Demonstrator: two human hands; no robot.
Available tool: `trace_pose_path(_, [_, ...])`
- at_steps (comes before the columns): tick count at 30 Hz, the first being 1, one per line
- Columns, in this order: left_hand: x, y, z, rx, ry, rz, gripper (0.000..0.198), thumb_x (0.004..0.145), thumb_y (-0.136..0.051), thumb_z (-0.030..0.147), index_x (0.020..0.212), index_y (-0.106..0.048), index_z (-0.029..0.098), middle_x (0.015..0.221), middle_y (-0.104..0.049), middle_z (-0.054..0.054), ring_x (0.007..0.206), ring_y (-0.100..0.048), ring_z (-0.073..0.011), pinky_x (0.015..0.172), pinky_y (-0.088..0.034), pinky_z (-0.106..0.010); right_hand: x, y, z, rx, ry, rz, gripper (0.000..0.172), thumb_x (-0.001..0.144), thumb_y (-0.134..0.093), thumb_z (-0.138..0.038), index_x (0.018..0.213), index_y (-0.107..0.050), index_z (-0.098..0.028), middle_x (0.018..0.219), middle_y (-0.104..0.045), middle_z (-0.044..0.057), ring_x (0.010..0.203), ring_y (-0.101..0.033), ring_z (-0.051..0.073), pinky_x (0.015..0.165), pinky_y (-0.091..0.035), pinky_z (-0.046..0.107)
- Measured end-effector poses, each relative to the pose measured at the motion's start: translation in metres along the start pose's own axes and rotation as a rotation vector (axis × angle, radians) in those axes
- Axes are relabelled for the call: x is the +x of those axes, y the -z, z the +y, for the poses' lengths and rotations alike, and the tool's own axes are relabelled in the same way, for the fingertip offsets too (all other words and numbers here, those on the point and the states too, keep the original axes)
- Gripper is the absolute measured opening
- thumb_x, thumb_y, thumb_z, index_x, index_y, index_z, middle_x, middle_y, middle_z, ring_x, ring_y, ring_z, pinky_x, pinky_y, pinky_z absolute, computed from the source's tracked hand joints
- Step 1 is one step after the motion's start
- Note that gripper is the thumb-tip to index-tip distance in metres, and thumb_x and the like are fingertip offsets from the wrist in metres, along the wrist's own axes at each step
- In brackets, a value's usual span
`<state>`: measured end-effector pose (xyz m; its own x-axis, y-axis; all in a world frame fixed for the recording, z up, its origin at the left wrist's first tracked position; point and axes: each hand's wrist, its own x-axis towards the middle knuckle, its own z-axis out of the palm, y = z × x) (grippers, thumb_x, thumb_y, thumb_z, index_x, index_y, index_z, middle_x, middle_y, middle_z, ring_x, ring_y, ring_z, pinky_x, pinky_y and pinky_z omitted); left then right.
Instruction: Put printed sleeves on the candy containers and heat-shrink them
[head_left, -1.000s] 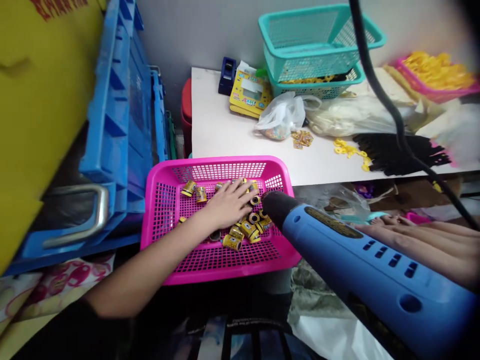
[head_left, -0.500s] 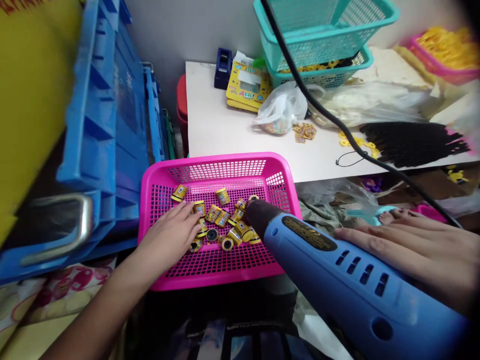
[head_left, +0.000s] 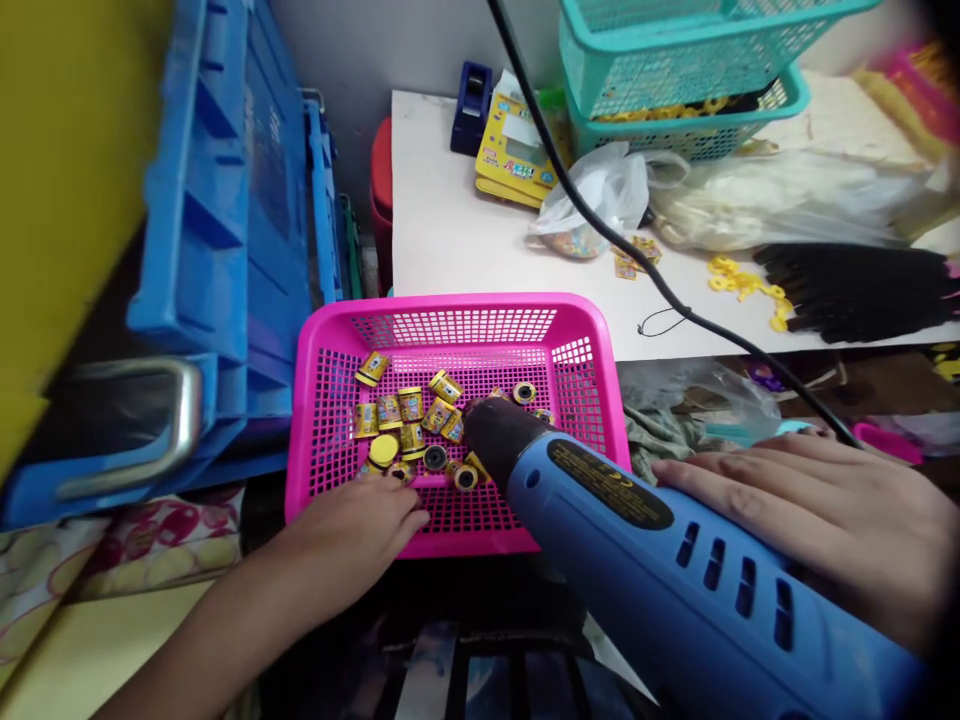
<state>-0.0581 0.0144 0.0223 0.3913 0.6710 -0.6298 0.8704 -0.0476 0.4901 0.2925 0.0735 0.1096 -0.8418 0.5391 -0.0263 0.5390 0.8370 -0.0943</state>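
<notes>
A pink mesh basket (head_left: 330, 340) sits in front of me, below a white table. Several small yellow-labelled rolls (head_left: 409, 410) lie scattered on its floor. My left hand (head_left: 360, 525) rests at the basket's near edge, fingers loosely spread, close to the nearest rolls and holding nothing. My right hand (head_left: 817, 520) is wrapped over the body of a blue heat gun (head_left: 675, 580). The gun's dark nozzle (head_left: 499, 430) points into the basket, right over the rolls.
The heat gun's black cord (head_left: 600, 200) crosses the white table (head_left: 450, 240), which carries teal baskets (head_left: 675, 80), plastic bags, a yellow card pack, yellow rings and a black bundle. Blue folded crates (head_left: 225, 220) with a metal handle stand at the left.
My left hand has drawn back from the middle of the rolls to the basket's near edge, leaving them spread out. The heat gun's nozzle has shifted left, over the rolls.
</notes>
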Motion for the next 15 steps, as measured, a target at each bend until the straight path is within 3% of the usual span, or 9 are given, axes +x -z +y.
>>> trace_pose_path(2, [0.002, 0.000, -0.009, 0.004, -0.005, 0.071, 0.041, 0.099, -0.033, 0.035, 0.088, -0.069, 0.021, 0.091, -0.071, -0.006, 0.089, -0.066, -0.0241, 0.081, -0.051, -0.040, 0.003, 0.001, -0.001, -0.001, 0.002, 0.004, 0.046, 0.098, -0.030, -0.032, 0.142, -0.044, -0.027, 0.104, -0.075, 0.007, 0.086, -0.072, 0.028, 0.070, -0.054, 0.044])
trace_pose_path(5, [0.020, 0.012, -0.029, 0.098, 0.012, 0.311, 0.039, 0.098, -0.034, 0.031, 0.095, -0.070, 0.018, 0.101, -0.071, -0.011, 0.100, -0.065, -0.0261, 0.092, -0.050, -0.043, -0.001, 0.004, -0.002, -0.015, -0.011, -0.006, 0.049, 0.097, -0.031, -0.032, 0.144, -0.042, -0.028, 0.105, -0.074, 0.007, 0.087, -0.072, 0.029, 0.071, -0.054, 0.045])
trace_pose_path(9, [0.061, 0.035, -0.054, 0.187, 0.221, 0.576, 0.038, 0.095, -0.032, 0.015, 0.114, -0.064, 0.010, 0.117, -0.068, -0.018, 0.110, -0.063, -0.0289, 0.099, -0.047, -0.043, -0.016, 0.006, -0.005, -0.080, -0.022, -0.006, 0.053, 0.094, -0.034, -0.035, 0.146, -0.042, -0.027, 0.109, -0.073, 0.009, 0.089, -0.072, 0.033, 0.075, -0.054, 0.051])
trace_pose_path(11, [0.078, 0.040, -0.059, 0.190, 0.291, 0.609, 0.039, 0.093, -0.031, 0.011, 0.120, -0.060, 0.007, 0.112, -0.069, -0.022, 0.106, -0.066, -0.0317, 0.093, -0.050, -0.044, -0.023, 0.005, -0.006, -0.093, -0.014, 0.003, 0.056, 0.094, -0.033, -0.038, 0.149, -0.040, -0.029, 0.107, -0.074, 0.008, 0.088, -0.072, 0.033, 0.076, -0.055, 0.053])
trace_pose_path(15, [0.094, 0.038, -0.059, 0.174, 0.249, 0.581, 0.047, 0.092, -0.046, 0.021, 0.136, -0.046, 0.004, 0.106, -0.070, -0.024, 0.098, -0.069, -0.0362, 0.081, -0.054, -0.046, -0.032, 0.004, -0.006, -0.080, -0.019, 0.022, 0.057, 0.094, -0.034, -0.044, 0.150, -0.039, -0.032, 0.102, -0.074, 0.006, 0.088, -0.072, 0.033, 0.074, -0.057, 0.051])
